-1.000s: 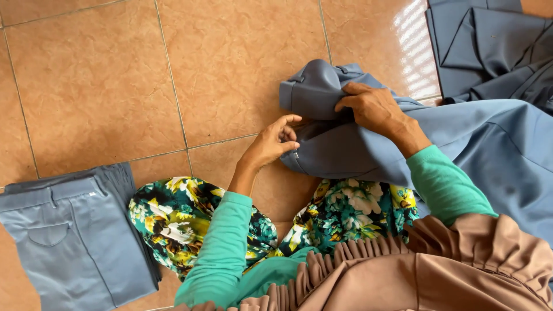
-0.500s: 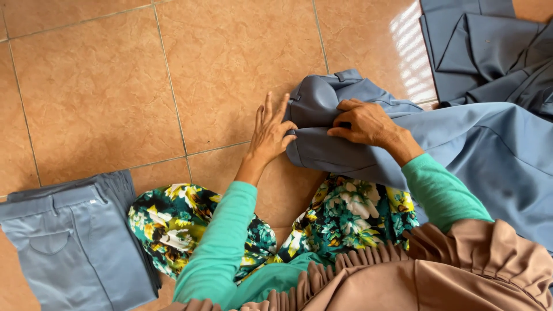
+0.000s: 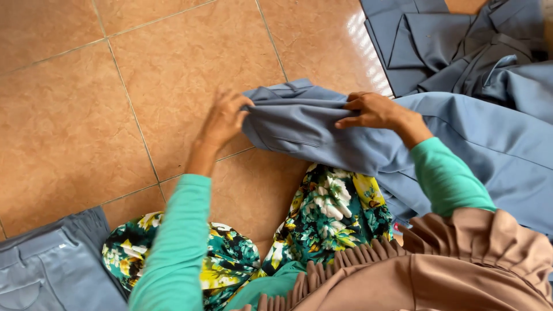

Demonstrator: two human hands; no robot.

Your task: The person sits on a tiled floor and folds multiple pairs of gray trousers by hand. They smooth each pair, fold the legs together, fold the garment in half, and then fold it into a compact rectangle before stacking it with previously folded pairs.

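Left hand curled around the near end of a pair of grey-blue trousers, fingers closed on the cloth just beside the waistband. Right hand laid on top of the same trousers further along, fingers bent into a fold; pinching or only pressing, impossible to tell. Both arms in bright green sleeves.

Trousers stretched between the two hands, partly on the orange tiled floor, partly draped over a floral-print lap, with the rest trailing off to the right.

Judging by the pose, mid-way through pulling the garment straight and flat, not yet folded. For a clean fold from here: waistband edges lined up, creases smoothed out, both hands holding even tension.

Compared with half a second earlier: left hand no longer flat with fingers spread beside the cloth, now gripping it; trousers less bunched, drawn out longer and flatter; right hand shifted further from the left.

Nearby: folded grey trousers at lower left, a heap of darker grey garments at upper right, tan ruffled cloth at the bottom edge.
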